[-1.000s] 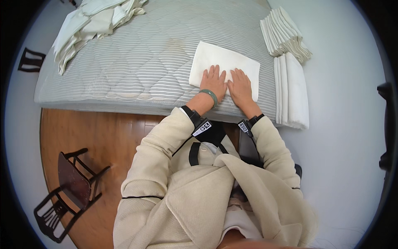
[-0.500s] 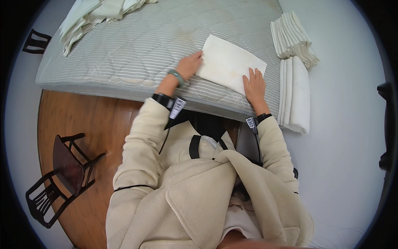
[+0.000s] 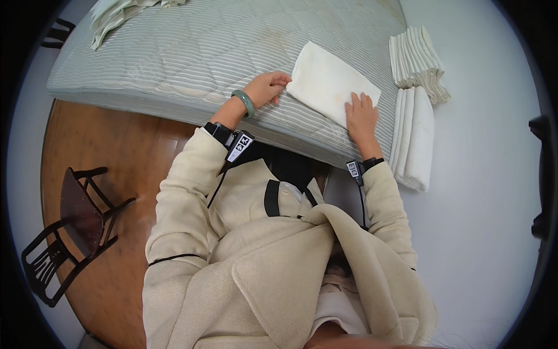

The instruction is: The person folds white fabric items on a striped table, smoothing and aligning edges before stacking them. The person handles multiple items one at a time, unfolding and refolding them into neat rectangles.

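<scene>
A folded white cloth (image 3: 328, 81) lies slantwise on the striped mattress (image 3: 192, 64), close to its near edge. At the cloth's left edge, my left hand (image 3: 266, 88) has its fingertips closed together on the border; the thumb is partly hidden. My right hand (image 3: 363, 119) rests on the cloth's near right corner, palm down, with its fingers stretched out and slightly apart. A green bangle (image 3: 244, 103) circles my left wrist. Faint yellowish marks show on the cloth near my right hand.
Right of the cloth, along the mattress's side, sit a fanned stack of folded white cloths (image 3: 415, 58) and a thicker folded white bundle (image 3: 414, 139). Rumpled white cloths (image 3: 119, 14) lie at the far left. A dark wooden chair (image 3: 81, 218) stands on the wood floor (image 3: 125, 151).
The cloth's near left corner has shifted a little up and to the right, with my left fingers at its edge. My right hand stays on the cloth. The whole view has turned slightly.
</scene>
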`<state>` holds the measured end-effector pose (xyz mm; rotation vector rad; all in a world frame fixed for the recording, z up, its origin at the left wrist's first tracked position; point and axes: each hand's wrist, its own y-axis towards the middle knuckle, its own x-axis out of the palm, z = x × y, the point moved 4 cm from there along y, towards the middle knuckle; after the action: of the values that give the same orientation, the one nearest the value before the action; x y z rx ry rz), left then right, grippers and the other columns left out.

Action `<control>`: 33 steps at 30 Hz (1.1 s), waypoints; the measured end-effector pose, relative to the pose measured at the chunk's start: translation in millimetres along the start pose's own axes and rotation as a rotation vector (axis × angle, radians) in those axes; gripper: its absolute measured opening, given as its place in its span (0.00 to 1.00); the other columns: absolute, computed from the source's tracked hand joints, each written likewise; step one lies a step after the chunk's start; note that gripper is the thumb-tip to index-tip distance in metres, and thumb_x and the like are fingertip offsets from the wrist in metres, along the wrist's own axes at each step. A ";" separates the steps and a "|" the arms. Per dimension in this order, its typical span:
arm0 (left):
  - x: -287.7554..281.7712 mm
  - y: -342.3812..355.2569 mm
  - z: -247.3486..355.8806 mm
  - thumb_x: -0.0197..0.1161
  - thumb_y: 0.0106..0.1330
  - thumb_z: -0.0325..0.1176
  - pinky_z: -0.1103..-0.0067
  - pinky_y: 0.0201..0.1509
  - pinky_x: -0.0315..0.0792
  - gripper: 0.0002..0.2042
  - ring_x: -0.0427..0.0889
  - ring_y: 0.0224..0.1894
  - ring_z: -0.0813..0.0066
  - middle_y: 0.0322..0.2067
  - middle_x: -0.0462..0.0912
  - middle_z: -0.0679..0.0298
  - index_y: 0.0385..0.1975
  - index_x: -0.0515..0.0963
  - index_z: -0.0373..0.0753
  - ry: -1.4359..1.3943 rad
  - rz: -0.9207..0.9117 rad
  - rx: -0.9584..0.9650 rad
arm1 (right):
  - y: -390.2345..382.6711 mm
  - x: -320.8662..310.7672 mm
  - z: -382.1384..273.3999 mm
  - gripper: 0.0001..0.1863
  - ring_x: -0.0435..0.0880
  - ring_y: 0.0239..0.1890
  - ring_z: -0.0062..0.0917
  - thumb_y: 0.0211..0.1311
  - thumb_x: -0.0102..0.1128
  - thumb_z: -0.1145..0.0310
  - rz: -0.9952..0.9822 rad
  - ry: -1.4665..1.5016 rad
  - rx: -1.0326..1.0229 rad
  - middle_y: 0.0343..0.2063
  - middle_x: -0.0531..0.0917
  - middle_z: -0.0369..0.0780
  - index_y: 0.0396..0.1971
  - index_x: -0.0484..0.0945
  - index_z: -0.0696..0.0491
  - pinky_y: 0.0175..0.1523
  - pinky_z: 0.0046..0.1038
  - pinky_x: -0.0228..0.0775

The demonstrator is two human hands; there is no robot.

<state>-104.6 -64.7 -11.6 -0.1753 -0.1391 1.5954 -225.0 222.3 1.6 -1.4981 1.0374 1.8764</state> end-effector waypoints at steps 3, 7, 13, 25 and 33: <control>2.0 1.9 0.9 0.53 0.69 0.25 0.87 0.30 0.72 0.18 0.76 0.27 0.87 0.40 0.83 0.69 0.58 0.75 0.40 -0.046 -0.024 0.054 | 4.1 -4.0 -43.0 0.25 0.61 0.69 0.44 0.70 0.50 0.54 0.021 0.243 -0.219 0.63 0.68 0.50 0.61 0.71 0.51 0.68 0.49 0.51; 4.3 3.1 2.6 0.55 0.69 0.25 0.86 0.33 0.73 0.18 0.74 0.27 0.86 0.36 0.81 0.71 0.58 0.77 0.41 -0.040 -0.028 0.162 | 9.1 -2.3 -77.6 0.25 0.62 0.68 0.45 0.71 0.48 0.54 0.027 0.232 -0.210 0.64 0.68 0.48 0.62 0.70 0.50 0.69 0.45 0.50; 7.4 6.5 2.8 0.57 0.68 0.25 0.86 0.34 0.74 0.17 0.74 0.27 0.85 0.34 0.81 0.70 0.55 0.79 0.42 -0.010 -0.007 0.242 | 10.9 -3.1 -83.2 0.25 0.63 0.67 0.45 0.70 0.48 0.54 0.013 0.218 -0.189 0.64 0.68 0.48 0.63 0.70 0.49 0.69 0.46 0.51; 7.6 12.3 0.6 0.61 0.64 0.26 0.84 0.34 0.70 0.18 0.70 0.28 0.85 0.31 0.79 0.70 0.54 0.79 0.46 0.106 -0.047 0.394 | 10.0 -2.8 -84.6 0.25 0.63 0.67 0.44 0.70 0.49 0.55 0.050 0.215 -0.193 0.64 0.68 0.48 0.63 0.70 0.49 0.68 0.46 0.51; 16.6 8.7 1.1 0.65 0.64 0.32 0.80 0.38 0.73 0.17 0.75 0.29 0.75 0.34 0.80 0.64 0.54 0.77 0.46 0.422 0.087 0.485 | 10.8 -2.8 -86.3 0.24 0.62 0.68 0.44 0.70 0.49 0.56 0.030 0.227 -0.171 0.65 0.67 0.47 0.63 0.70 0.48 0.70 0.45 0.49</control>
<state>-113.7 -48.3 -12.6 -0.1356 0.5844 1.5970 -183.9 145.7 -1.2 -1.8387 1.0244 1.8878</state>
